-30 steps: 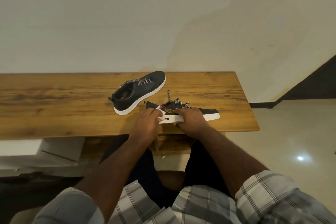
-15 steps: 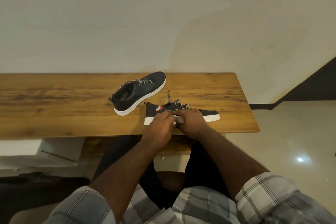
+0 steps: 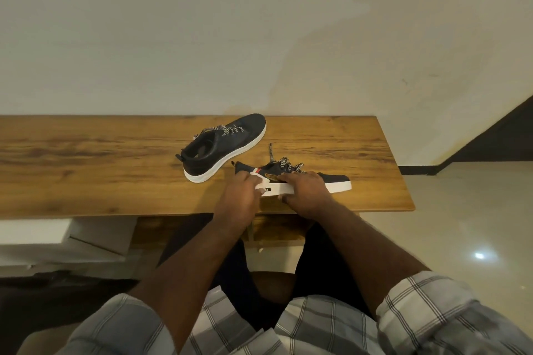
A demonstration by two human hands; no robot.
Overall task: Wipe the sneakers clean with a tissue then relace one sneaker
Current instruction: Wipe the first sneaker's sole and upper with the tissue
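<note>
Two dark sneakers with white soles lie on the wooden table (image 3: pixel 86 170). The far sneaker (image 3: pixel 225 147) stands angled behind, untouched. The near sneaker (image 3: pixel 334 181) lies close to the table's front edge with its toe pointing right and its checked laces (image 3: pixel 284 163) loose. My right hand (image 3: pixel 305 190) grips its middle from above, with the thumb against the sole. My left hand (image 3: pixel 240 199) holds a white tissue (image 3: pixel 260 181) against the heel side of that sneaker. The hands hide most of the shoe's side.
The table ends at its right edge (image 3: pixel 403 181), with a shiny tiled floor (image 3: pixel 461 239) beyond. A white unit (image 3: pixel 57 239) sits under the table on the left. A plain wall stands right behind the table. My knees are below the front edge.
My left hand slid the tissue from the heel toward the shoe's middle, then back left toward the heel. My right hand stayed on the near sneaker.
</note>
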